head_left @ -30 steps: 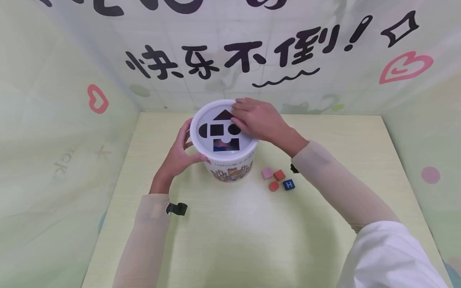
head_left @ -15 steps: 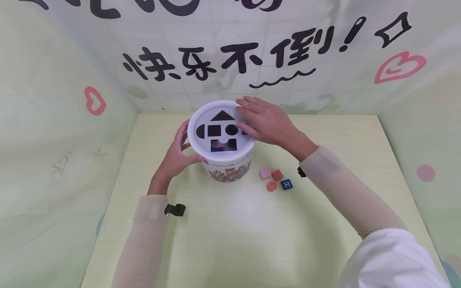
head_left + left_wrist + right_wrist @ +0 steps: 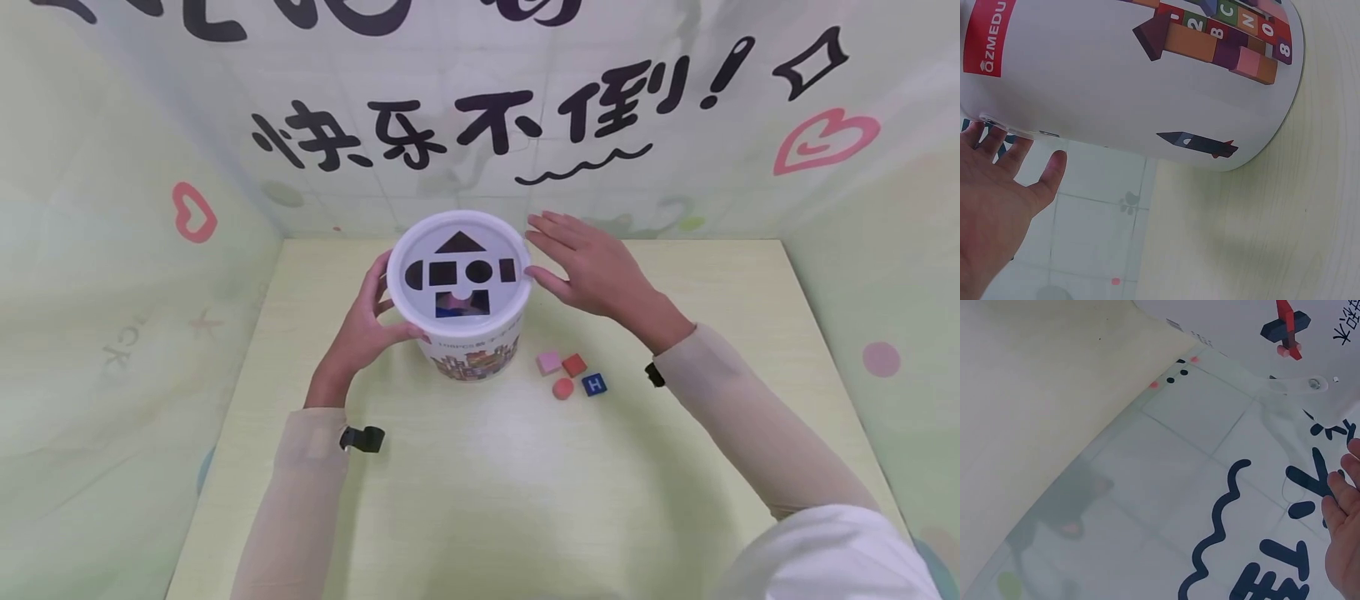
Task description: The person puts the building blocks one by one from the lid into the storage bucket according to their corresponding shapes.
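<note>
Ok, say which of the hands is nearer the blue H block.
Right. The right hand is raised beyond the blue H block; the left hand is left of it, across the white bucket.

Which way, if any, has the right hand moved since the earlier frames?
Yes, to the right: against the white shape-sorter lid, the right hand went from over its surface to beside its right rim.

Your bucket (image 3: 1085, 94) reads QZMEDU, 2, B, C, N and 8; the blue block (image 3: 595, 384) reads H; your backdrop (image 3: 480, 187) reads 快乐不倒!
</note>
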The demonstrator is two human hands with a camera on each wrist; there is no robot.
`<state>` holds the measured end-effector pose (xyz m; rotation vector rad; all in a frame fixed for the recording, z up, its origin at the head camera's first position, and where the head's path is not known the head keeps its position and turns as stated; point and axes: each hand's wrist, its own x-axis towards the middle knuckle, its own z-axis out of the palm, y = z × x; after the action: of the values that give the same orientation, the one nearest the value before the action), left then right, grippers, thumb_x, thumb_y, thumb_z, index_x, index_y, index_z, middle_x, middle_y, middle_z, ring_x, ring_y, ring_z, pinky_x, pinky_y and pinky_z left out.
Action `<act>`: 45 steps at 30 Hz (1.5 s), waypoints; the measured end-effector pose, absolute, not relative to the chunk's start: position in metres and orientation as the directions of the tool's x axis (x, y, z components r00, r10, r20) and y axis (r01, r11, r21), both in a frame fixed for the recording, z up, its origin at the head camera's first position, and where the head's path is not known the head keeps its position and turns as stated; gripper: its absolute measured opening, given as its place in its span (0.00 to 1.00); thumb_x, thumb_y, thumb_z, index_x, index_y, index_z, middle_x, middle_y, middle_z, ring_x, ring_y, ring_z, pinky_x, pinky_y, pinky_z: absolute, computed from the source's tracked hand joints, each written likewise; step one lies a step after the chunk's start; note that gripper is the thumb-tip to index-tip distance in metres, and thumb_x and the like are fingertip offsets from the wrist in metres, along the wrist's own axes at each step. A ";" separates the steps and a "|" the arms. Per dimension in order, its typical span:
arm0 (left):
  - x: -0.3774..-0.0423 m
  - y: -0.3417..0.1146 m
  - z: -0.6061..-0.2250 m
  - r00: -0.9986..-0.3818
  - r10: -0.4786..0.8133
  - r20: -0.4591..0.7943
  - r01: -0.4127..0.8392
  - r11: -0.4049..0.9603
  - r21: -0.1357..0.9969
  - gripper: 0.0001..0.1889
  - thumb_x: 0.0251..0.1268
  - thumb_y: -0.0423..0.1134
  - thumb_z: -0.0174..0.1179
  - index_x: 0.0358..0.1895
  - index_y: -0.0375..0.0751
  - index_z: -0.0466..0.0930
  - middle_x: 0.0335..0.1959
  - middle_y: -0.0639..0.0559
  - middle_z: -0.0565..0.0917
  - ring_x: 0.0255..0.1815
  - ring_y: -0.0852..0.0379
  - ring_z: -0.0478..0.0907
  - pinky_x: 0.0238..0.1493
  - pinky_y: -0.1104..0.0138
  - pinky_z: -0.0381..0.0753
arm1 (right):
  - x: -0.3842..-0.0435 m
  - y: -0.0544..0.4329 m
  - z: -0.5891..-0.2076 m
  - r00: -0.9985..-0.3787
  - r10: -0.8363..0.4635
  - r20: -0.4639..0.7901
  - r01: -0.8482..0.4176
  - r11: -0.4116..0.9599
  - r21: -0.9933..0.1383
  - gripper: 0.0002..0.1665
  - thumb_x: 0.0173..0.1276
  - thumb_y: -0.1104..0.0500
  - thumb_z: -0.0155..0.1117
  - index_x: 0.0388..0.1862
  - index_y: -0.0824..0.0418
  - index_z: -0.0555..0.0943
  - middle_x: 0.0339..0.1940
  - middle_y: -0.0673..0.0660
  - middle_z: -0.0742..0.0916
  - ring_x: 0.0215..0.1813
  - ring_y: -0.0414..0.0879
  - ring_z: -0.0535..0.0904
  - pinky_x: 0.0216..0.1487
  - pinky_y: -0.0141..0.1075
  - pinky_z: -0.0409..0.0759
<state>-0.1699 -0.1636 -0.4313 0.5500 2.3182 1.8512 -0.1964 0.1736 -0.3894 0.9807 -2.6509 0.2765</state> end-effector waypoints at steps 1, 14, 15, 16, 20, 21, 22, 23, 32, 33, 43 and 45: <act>-0.170 -0.164 -0.431 -0.926 0.354 0.127 0.202 0.184 0.962 0.54 0.46 0.32 0.76 0.76 0.47 0.50 0.73 0.52 0.61 0.74 0.49 0.58 0.68 0.45 0.64 | -0.195 0.176 -0.391 -0.721 -0.597 0.352 -0.657 0.750 -0.075 0.34 0.70 0.43 0.59 0.67 0.63 0.73 0.69 0.60 0.75 0.73 0.53 0.66 0.74 0.44 0.62; -0.170 -0.164 -0.431 -0.925 0.356 0.132 0.205 0.176 0.963 0.56 0.44 0.35 0.78 0.76 0.46 0.50 0.74 0.50 0.60 0.74 0.48 0.57 0.68 0.44 0.63 | -0.180 0.199 -0.413 -0.720 -0.561 0.410 -0.644 0.760 -0.090 0.31 0.67 0.46 0.62 0.63 0.64 0.77 0.66 0.61 0.78 0.70 0.56 0.70 0.67 0.50 0.71; -0.170 -0.164 -0.431 -0.926 0.355 0.130 0.204 0.178 0.963 0.56 0.44 0.34 0.78 0.76 0.47 0.50 0.74 0.50 0.60 0.74 0.49 0.57 0.68 0.45 0.63 | -0.179 0.200 -0.414 -0.716 -0.562 0.414 -0.646 0.758 -0.088 0.31 0.67 0.46 0.62 0.63 0.64 0.77 0.65 0.61 0.78 0.69 0.56 0.71 0.66 0.50 0.72; -0.170 -0.164 -0.431 -0.926 0.354 0.129 0.202 0.180 0.963 0.56 0.44 0.34 0.78 0.76 0.47 0.50 0.74 0.51 0.60 0.75 0.49 0.57 0.68 0.45 0.64 | -0.177 0.201 -0.416 -0.714 -0.564 0.414 -0.648 0.756 -0.089 0.31 0.67 0.46 0.62 0.62 0.64 0.77 0.65 0.62 0.78 0.69 0.56 0.71 0.66 0.50 0.72; -0.170 -0.164 -0.430 -0.926 0.355 0.127 0.202 0.181 0.963 0.56 0.44 0.35 0.78 0.76 0.47 0.50 0.74 0.51 0.60 0.74 0.49 0.57 0.69 0.45 0.64 | -0.172 0.203 -0.425 -0.719 -0.567 0.402 -0.648 0.756 -0.091 0.32 0.65 0.47 0.64 0.63 0.63 0.77 0.65 0.62 0.79 0.68 0.56 0.72 0.65 0.51 0.73; -0.170 -0.164 -0.430 -0.925 0.356 0.128 0.203 0.180 0.963 0.56 0.44 0.35 0.78 0.76 0.47 0.50 0.74 0.51 0.60 0.74 0.49 0.57 0.68 0.45 0.64 | -0.171 0.204 -0.427 -0.721 -0.566 0.399 -0.646 0.757 -0.094 0.32 0.64 0.47 0.65 0.63 0.63 0.77 0.65 0.61 0.79 0.68 0.56 0.72 0.65 0.51 0.73; -0.170 -0.164 -0.430 -0.925 0.358 0.129 0.204 0.179 0.962 0.56 0.44 0.35 0.78 0.76 0.47 0.50 0.74 0.51 0.60 0.74 0.49 0.57 0.68 0.45 0.64 | -0.169 0.205 -0.429 -0.724 -0.566 0.395 -0.645 0.758 -0.098 0.32 0.64 0.48 0.65 0.63 0.63 0.77 0.65 0.61 0.79 0.68 0.56 0.72 0.66 0.50 0.72; -0.171 -0.163 -0.430 -0.924 0.359 0.130 0.205 0.179 0.962 0.56 0.44 0.36 0.78 0.76 0.46 0.50 0.74 0.51 0.60 0.75 0.48 0.57 0.68 0.45 0.64 | -0.168 0.206 -0.432 -0.725 -0.566 0.393 -0.645 0.758 -0.100 0.32 0.63 0.48 0.66 0.63 0.63 0.77 0.65 0.61 0.79 0.68 0.56 0.72 0.66 0.50 0.72; -0.170 -0.163 -0.430 -0.925 0.360 0.124 0.200 0.184 0.962 0.56 0.44 0.37 0.78 0.76 0.46 0.50 0.74 0.51 0.59 0.75 0.49 0.56 0.68 0.45 0.64 | -0.154 0.209 -0.455 -0.691 -0.600 0.402 -0.679 0.730 -0.078 0.32 0.63 0.46 0.65 0.61 0.63 0.79 0.63 0.62 0.80 0.67 0.57 0.73 0.67 0.50 0.71; -0.170 -0.163 -0.430 -0.925 0.359 0.123 0.199 0.185 0.962 0.56 0.44 0.37 0.78 0.76 0.46 0.50 0.74 0.51 0.59 0.75 0.49 0.56 0.68 0.45 0.64 | -0.153 0.209 -0.458 -0.685 -0.603 0.410 -0.684 0.726 -0.075 0.32 0.62 0.46 0.65 0.61 0.63 0.79 0.63 0.63 0.80 0.67 0.57 0.73 0.67 0.50 0.71; -0.169 -0.164 -0.429 -0.927 0.356 0.118 0.195 0.189 0.963 0.56 0.45 0.37 0.78 0.76 0.47 0.50 0.74 0.51 0.59 0.75 0.50 0.56 0.69 0.45 0.64 | -0.144 0.213 -0.468 -0.658 -0.610 0.443 -0.704 0.706 -0.073 0.32 0.60 0.47 0.68 0.59 0.64 0.80 0.62 0.64 0.80 0.66 0.58 0.74 0.68 0.50 0.70; -0.169 -0.163 -0.429 -0.927 0.357 0.119 0.195 0.185 0.963 0.56 0.44 0.37 0.78 0.76 0.47 0.50 0.74 0.51 0.60 0.75 0.50 0.56 0.69 0.45 0.64 | -0.142 0.214 -0.469 -0.662 -0.616 0.426 -0.705 0.705 -0.075 0.32 0.62 0.46 0.66 0.59 0.64 0.79 0.63 0.64 0.79 0.67 0.58 0.72 0.69 0.50 0.68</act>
<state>-0.1690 -0.1635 -0.4292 0.5424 2.3133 1.8473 -0.1423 0.2143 -0.4690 1.0281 -2.5435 0.3312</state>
